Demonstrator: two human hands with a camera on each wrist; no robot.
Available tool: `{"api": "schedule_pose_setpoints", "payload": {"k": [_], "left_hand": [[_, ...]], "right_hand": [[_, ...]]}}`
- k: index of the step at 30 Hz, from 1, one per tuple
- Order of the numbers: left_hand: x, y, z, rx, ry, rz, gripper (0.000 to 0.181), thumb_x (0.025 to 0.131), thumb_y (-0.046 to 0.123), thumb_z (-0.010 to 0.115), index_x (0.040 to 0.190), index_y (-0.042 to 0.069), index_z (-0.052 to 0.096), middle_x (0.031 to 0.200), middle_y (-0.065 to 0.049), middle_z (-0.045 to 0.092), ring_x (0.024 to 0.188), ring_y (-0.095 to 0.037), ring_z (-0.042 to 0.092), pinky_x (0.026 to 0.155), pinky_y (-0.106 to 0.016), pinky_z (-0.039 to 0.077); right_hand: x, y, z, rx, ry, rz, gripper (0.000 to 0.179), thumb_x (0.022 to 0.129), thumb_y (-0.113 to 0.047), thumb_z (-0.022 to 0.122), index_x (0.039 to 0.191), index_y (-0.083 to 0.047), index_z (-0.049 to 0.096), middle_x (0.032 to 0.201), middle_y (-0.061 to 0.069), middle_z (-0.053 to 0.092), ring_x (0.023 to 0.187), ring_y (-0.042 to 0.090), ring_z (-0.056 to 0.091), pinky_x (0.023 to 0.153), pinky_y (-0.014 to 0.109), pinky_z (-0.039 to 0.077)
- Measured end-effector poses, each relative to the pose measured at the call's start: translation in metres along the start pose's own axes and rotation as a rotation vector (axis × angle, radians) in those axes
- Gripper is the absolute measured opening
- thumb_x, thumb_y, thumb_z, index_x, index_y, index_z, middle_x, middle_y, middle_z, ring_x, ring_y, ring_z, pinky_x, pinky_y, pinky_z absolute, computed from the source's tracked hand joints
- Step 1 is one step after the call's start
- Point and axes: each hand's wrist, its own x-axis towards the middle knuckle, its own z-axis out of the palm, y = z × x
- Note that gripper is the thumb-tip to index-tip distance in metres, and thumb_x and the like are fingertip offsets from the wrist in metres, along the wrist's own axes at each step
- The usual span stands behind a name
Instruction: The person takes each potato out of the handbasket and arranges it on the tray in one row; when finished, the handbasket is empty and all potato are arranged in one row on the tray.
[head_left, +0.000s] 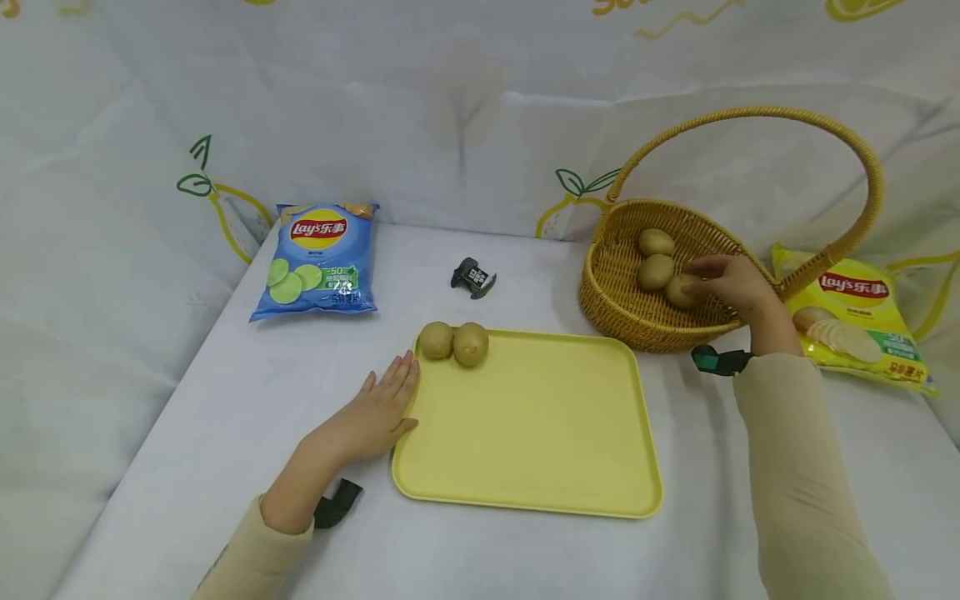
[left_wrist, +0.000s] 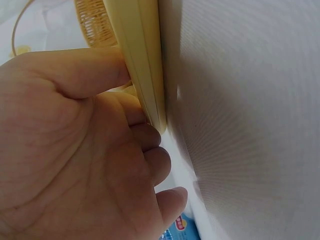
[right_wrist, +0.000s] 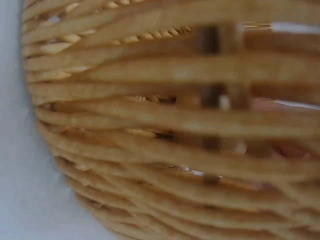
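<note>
My right hand [head_left: 731,287] reaches over the near rim of a wicker basket [head_left: 626,321], its fingers and thumb around a potato [head_left: 678,292] inside. Two more potatoes [head_left: 656,257] lie beside it in the basket. In the right wrist view the basket's woven wall [right_wrist: 150,120] fills the picture and hides most of that hand. My left hand [head_left: 372,417] lies along the left edge of a yellow tray [head_left: 532,425], fingers extended against its rim. From the left wrist, the fingertips [left_wrist: 159,165] show at the tray's side. Two potatoes [head_left: 453,342] sit together in the tray's far left corner.
A blue Lay's bag [head_left: 318,262] lies at the back left. A yellow Lay's bag [head_left: 858,317] lies right of the basket, partly behind its tall arched handle [head_left: 873,183]. Behind the tray sits a small black item with a printed label [head_left: 473,277]. White cloth covers the table and backdrop.
</note>
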Motion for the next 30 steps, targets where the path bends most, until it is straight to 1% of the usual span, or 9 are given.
{"api": "schedule_pose_setpoints", "payload": {"k": [5,8,13,19,25,27,30], "left_hand": [[-0.0006,-0.0009,0.0016,0.004,0.004,-0.001,0.069,0.098,0.02,0.049,0.146,-0.011,0.01,0.154,-0.026,0.001,0.142,-0.038,0.001,0.109,-0.059,0.009],[-0.0004,-0.0014,0.0024,0.002,0.006,0.001,0.069,0.098,0.02,0.049,0.146,-0.011,0.009,0.154,-0.026,0.0,0.142,-0.038,0.001,0.109,-0.059,0.009],[0.0008,-0.0021,0.003,0.006,0.008,0.002,0.069,0.099,0.02,0.048,0.146,-0.01,0.009,0.154,-0.025,0.0,0.142,-0.037,0.0,0.11,-0.058,0.008],[0.0019,-0.0033,0.0039,0.013,0.008,0.002,0.069,0.099,0.02,0.048,0.146,-0.01,0.009,0.154,-0.025,0.0,0.142,-0.037,0.0,0.11,-0.058,0.008],[0.0026,-0.0048,0.005,0.02,0.006,0.002,0.069,0.099,0.02,0.048,0.147,-0.01,0.009,0.154,-0.025,0.0,0.142,-0.037,0.0,0.11,-0.058,0.008],[0.002,-0.0049,0.0046,0.019,0.008,0.004,0.068,0.099,0.02,0.047,0.146,-0.01,0.009,0.154,-0.025,0.0,0.142,-0.037,0.0,0.11,-0.058,0.008],[0.0009,-0.0043,0.0038,0.011,0.012,0.009,0.067,0.099,0.018,0.047,0.146,-0.011,0.009,0.154,-0.026,0.0,0.142,-0.038,0.001,0.11,-0.059,0.008]], "right_hand": [[0.0025,-0.0004,-0.0016,-0.048,-0.068,0.043,0.075,0.091,-0.034,0.063,0.143,0.009,0.03,0.145,0.032,0.028,0.131,0.047,0.024,0.104,0.06,0.024],[0.0036,0.0004,-0.0023,-0.085,-0.081,0.064,0.079,0.089,-0.039,0.063,0.141,0.012,0.03,0.144,0.034,0.026,0.131,0.049,0.023,0.103,0.06,0.025],[0.0029,0.001,-0.0006,-0.099,-0.037,0.054,0.079,0.088,-0.041,0.065,0.136,0.015,0.038,0.137,0.037,0.035,0.124,0.047,0.033,0.098,0.058,0.032],[0.0014,0.0013,0.0022,-0.122,0.003,0.015,0.077,0.086,-0.042,0.066,0.132,0.015,0.043,0.132,0.038,0.041,0.12,0.047,0.038,0.097,0.059,0.033],[0.0001,0.0015,0.0048,-0.153,0.055,-0.012,0.074,0.085,-0.04,0.069,0.13,0.014,0.046,0.128,0.036,0.047,0.113,0.045,0.044,0.093,0.058,0.037],[-0.0001,0.0008,0.0055,-0.146,0.071,-0.016,0.073,0.085,-0.04,0.069,0.13,0.013,0.047,0.127,0.035,0.048,0.112,0.043,0.045,0.091,0.056,0.038],[0.0002,-0.001,0.0064,-0.119,0.093,-0.016,0.072,0.085,-0.038,0.07,0.133,0.01,0.046,0.128,0.033,0.048,0.11,0.037,0.046,0.088,0.049,0.04]]}}
